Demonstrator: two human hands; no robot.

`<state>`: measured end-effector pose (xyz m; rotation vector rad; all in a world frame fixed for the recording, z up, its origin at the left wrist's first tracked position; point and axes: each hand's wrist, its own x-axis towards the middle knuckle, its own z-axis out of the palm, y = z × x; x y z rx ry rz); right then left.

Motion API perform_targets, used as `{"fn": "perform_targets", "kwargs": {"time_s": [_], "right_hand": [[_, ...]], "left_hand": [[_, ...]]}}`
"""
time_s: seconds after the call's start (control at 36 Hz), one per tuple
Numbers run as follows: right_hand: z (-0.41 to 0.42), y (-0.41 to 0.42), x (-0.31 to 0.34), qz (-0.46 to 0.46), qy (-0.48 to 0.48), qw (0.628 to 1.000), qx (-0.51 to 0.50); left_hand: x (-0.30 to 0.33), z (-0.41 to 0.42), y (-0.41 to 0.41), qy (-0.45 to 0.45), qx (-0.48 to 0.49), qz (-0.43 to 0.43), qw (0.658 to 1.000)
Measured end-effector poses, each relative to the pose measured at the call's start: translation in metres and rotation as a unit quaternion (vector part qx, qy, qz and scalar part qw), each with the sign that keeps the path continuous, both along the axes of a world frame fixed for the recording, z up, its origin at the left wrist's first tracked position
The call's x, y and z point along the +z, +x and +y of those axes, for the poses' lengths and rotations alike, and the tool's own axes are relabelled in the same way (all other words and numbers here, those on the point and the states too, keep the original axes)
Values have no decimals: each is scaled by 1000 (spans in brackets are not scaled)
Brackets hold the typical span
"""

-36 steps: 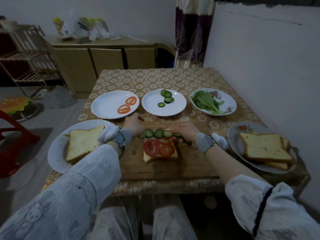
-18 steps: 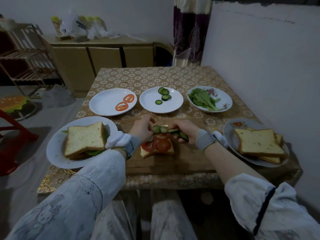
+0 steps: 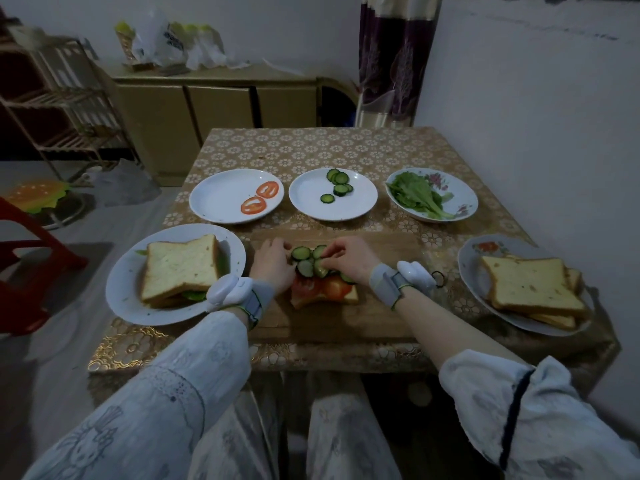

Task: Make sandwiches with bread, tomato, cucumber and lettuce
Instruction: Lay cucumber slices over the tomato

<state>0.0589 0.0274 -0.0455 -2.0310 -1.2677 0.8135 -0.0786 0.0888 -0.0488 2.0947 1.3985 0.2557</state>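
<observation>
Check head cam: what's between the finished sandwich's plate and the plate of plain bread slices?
Head view: the wooden cutting board, carrying the open sandwich with tomato and cucumber, both hands working on it: left hand, right hand.

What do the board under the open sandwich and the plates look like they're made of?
Board: looks like wood, matte brown with faint grain, no gloss. Tomato plate and cucumber plate: probably glazed ceramic, plain white with a soft sheen, though melamine can't be ruled out. Lettuce plate: likewise, white with a printed flower pattern.
</observation>
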Motion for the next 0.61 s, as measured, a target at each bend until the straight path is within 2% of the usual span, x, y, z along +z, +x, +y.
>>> {"fn": "perform_targets", "kwargs": {"time_s": [0.11,0.25,0.47,0.61], "right_hand": [[0,1,-4,-75,23,997,-10],[-1,3,-2,-155,12,988,9],[-1,12,1,-50,49,994,-81],[-4,13,-1,-29,31,997,-59]], "left_hand": [[-5,-3,-5,1,-19,58,998],[-7,-5,-5,-11,-39,83,996],[-9,-5,-3,-24,-32,89,995],[-8,-4,-3,-34,-30,87,995]]}}
